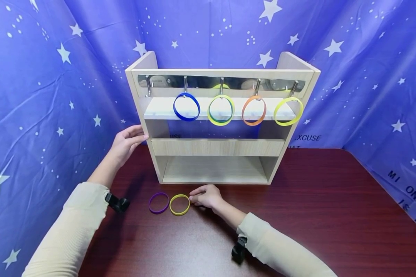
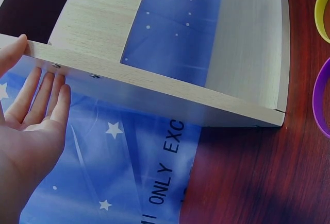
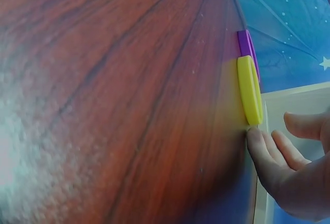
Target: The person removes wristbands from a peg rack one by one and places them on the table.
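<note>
My left hand [image 1: 126,143] rests against the left side panel of a pale wooden shelf unit [image 1: 216,147]. In the left wrist view, its straight fingers touch the outer face while the thumb [image 2: 19,49] lies at the front edge. On the table, a yellow wristband [image 1: 171,207] lies flat beside a purple wristband [image 1: 150,205]. My right hand [image 1: 208,197] is just right of the yellow one, fingertips close to its rim, thumb held apart from the fingers in the right wrist view. Nothing is between its fingers.
A metal hook rail [image 1: 202,82] runs across the unit's top. From its hooks hang a blue band [image 1: 175,109], a yellow-green band [image 1: 209,112], an orange band [image 1: 244,113] and a yellow band [image 1: 275,114]; the leftmost hook [image 1: 148,86] is bare. Starry blue cloth [image 1: 350,77] surrounds the dark red table [image 1: 315,200].
</note>
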The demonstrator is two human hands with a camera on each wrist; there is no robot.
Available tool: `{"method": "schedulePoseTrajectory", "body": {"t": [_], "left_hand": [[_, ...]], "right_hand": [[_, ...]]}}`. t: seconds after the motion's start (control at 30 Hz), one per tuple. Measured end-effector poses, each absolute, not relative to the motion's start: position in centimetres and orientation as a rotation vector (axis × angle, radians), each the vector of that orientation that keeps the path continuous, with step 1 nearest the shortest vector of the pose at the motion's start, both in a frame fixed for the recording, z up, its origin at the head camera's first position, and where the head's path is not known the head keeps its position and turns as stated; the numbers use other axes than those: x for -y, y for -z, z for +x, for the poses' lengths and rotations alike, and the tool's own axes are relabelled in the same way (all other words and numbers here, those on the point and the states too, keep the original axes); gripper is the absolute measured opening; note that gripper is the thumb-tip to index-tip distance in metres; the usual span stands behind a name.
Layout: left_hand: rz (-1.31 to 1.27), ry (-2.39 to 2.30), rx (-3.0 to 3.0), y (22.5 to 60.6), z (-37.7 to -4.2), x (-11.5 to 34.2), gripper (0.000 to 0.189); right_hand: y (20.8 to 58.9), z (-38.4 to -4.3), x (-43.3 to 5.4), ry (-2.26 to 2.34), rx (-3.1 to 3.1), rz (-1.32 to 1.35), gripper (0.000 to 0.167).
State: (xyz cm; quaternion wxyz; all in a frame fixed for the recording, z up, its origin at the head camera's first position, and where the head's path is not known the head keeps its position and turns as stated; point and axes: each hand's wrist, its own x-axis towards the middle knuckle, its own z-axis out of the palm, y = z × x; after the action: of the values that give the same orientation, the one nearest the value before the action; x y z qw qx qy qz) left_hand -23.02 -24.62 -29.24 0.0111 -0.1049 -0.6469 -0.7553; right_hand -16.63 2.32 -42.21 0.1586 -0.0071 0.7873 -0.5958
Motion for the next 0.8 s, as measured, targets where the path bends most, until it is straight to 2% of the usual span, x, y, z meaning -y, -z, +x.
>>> {"method": "schedulePoseTrajectory", "body": {"t": [0.4, 0.8], "left_hand": [[-0.333, 2.343, 2.023, 29.4, -23.1, 24.7, 0.028], [-0.337, 2.349, 2.018, 29.3, -23.0, 24.7, 0.027]], "right_hand": [[41.2, -17.0, -3.4, 1.759, -2.139, -0.084, 0.026], [38.6, -17.7, -4.2, 1.832, -2.085, -0.171, 0.031]]}}
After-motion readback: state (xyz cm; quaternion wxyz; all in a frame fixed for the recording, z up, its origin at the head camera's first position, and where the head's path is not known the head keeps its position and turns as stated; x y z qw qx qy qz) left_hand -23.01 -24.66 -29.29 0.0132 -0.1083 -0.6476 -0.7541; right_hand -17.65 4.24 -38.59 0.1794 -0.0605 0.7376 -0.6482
